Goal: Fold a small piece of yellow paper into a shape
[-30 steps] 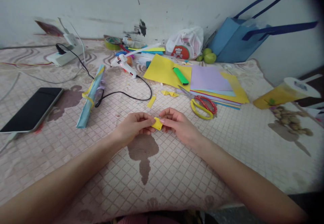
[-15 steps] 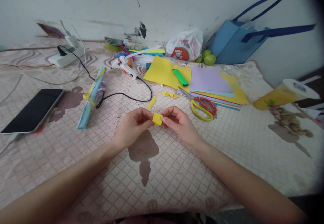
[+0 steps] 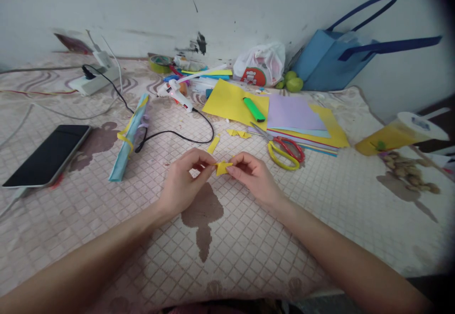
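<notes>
A small folded piece of yellow paper (image 3: 222, 167) is pinched between both hands above the patterned cloth. My left hand (image 3: 186, 176) grips its left edge with thumb and fingertips. On the right edge, my right hand (image 3: 253, 174) holds it the same way. Just beyond the hands lie a short yellow paper strip (image 3: 213, 144) and a zigzag yellow paper piece (image 3: 239, 134). Scissors (image 3: 284, 153) with red and yellow handles rest to the right of them, blades partly apart.
A blue paper roll (image 3: 124, 148), a phone (image 3: 48, 155) and a power strip (image 3: 95, 81) lie left. A glue gun (image 3: 177, 96) with a black cord, coloured sheets (image 3: 293, 111) and a green cutter (image 3: 253, 109) lie behind. A tilted drink cup (image 3: 394, 136) is right.
The yellow paper has turned in my fingers and now shows a pointed, folded outline instead of a square face. Both hands have shifted only slightly.
</notes>
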Available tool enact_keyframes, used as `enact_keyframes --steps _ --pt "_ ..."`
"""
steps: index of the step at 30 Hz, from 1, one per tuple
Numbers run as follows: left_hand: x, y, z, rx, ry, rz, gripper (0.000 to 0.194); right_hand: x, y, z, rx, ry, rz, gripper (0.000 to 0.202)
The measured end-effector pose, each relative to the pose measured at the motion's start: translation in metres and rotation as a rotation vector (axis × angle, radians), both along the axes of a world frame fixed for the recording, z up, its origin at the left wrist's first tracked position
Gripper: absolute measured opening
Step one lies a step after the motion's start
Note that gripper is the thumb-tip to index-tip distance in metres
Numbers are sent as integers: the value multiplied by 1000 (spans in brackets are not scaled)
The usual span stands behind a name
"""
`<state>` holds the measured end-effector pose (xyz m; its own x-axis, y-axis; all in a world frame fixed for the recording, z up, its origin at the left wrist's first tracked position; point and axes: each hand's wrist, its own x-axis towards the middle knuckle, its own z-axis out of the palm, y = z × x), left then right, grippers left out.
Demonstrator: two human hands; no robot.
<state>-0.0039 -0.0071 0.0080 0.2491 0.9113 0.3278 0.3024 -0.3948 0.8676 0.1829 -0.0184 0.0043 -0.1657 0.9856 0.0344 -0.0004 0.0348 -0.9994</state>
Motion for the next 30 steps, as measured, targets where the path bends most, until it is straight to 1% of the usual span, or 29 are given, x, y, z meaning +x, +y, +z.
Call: enact_keyframes --steps 4,8,11,16,18,20,24,26,30 --pt "-1 1 -1 -198 -110 -51 11 3 2 -4 71 -60 -15 14" --pt "1 1 3 -357 -194 -94 16 4 2 -4 100 -93 -21 12" --pt "2 1 7 -404 -237 -139 17 5 1 -3 128 -122 -17 10" --pt "1 4 5 -421 -294 -123 15 5 0 -1 168 -142 8 6" --pt "0 5 3 -482 -337 -132 15 5 -1 -2 157 -141 12 6" --pt "0 6 2 -577 -393 -157 16 5 0 -2 152 -143 18 6" --pt "0 6 4 -771 -512 -209 21 6 1 -3 162 -154 26 4" --pt "-1 7 6 -810 -531 -209 21 6 1 -3 152 -155 26 5" --pt "-2 7 7 -818 -496 -199 23 6 1 -2 83 -134 71 8"
